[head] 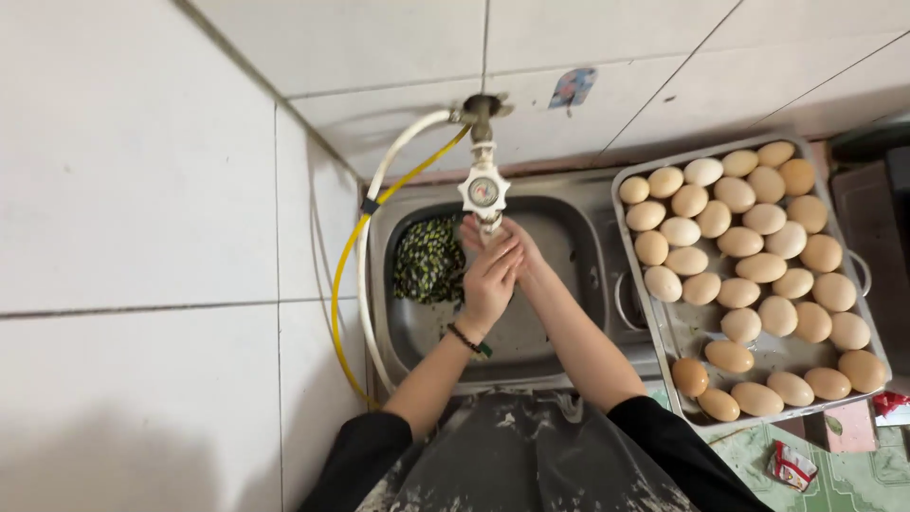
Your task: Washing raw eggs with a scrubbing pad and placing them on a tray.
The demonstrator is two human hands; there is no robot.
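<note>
Tap (483,190) just above clasped hands (495,267)

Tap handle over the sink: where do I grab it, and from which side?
Grip the white star-shaped tap handle by its lobed rim, coming from above. Its flat face points up at the camera, clear of the left hand and right hand clasped just below it.
</note>
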